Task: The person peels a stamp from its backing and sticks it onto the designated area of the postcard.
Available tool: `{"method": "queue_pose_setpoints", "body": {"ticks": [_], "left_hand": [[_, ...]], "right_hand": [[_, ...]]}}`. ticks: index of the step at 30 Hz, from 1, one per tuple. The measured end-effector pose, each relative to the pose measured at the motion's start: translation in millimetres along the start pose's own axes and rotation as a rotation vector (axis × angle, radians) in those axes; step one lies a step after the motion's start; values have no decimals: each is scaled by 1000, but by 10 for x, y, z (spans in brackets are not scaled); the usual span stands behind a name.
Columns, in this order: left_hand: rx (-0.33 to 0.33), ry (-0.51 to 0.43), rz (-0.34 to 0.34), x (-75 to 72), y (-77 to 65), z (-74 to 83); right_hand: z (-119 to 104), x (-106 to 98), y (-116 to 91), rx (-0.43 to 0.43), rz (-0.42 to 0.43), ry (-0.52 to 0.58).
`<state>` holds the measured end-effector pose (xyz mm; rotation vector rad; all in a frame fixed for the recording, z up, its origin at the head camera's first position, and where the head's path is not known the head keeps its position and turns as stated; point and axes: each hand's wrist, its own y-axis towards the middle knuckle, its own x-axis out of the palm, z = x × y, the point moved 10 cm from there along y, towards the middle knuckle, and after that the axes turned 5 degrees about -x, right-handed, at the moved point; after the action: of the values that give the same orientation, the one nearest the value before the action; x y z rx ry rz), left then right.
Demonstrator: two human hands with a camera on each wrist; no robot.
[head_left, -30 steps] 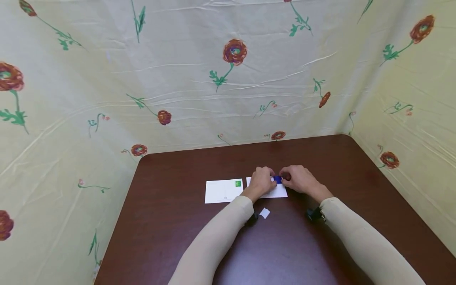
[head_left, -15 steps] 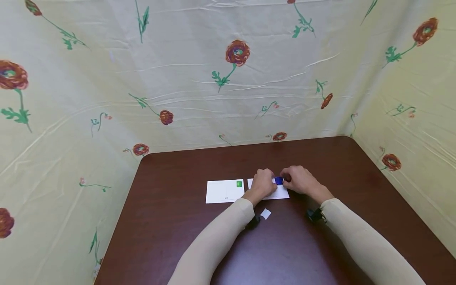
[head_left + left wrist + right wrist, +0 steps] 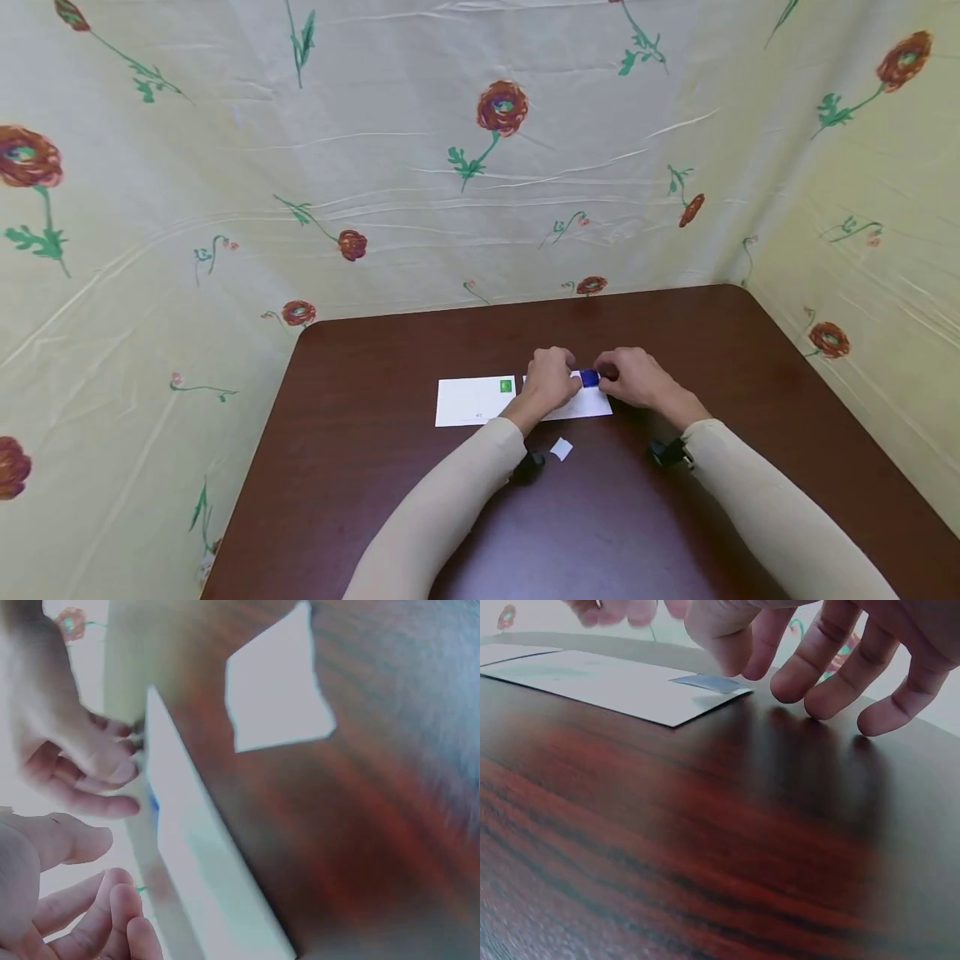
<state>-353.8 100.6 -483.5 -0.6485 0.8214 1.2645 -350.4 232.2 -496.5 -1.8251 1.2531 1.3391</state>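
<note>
A blue stamp [image 3: 590,378] lies at the upper right corner of a white card or envelope [image 3: 585,406]. My left hand [image 3: 549,377] hovers over that card, left of the stamp; in the left wrist view its fingers are loosely bent, with a gap to the thumb and nothing between. My right hand [image 3: 636,377] is at the stamp's right edge. In the right wrist view its thumb and index fingertips are close to the stamp [image 3: 709,682], and the other fingertips reach down to the table. Whether they touch the stamp is hard to tell.
Left of it lies a second white card [image 3: 471,405] bearing a green stamp [image 3: 506,386]. A small white paper piece [image 3: 561,449] lies nearer on the brown table [image 3: 360,467]. Flower-patterned sheeting [image 3: 405,183] hangs behind and beside the table.
My left hand has drawn slightly up and left from the blue stamp, showing more of it. The right hand stays by the stamp's right edge. The view has shifted slightly.
</note>
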Motion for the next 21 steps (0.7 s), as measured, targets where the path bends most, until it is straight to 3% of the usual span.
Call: {"method": "queue_pose_setpoints", "body": {"ticks": [8,15,21], "left_hand": [[45,6,90,-489,-59,-67],[115,56,130,-885,-244,-231],[131,151,172,-1233,-369,-413]], "right_hand": [[-24,-158,-16,38,8,9],[-171,-387,-57,-15,68,-42],[-271,-582,-109,-63,141,-98]]}}
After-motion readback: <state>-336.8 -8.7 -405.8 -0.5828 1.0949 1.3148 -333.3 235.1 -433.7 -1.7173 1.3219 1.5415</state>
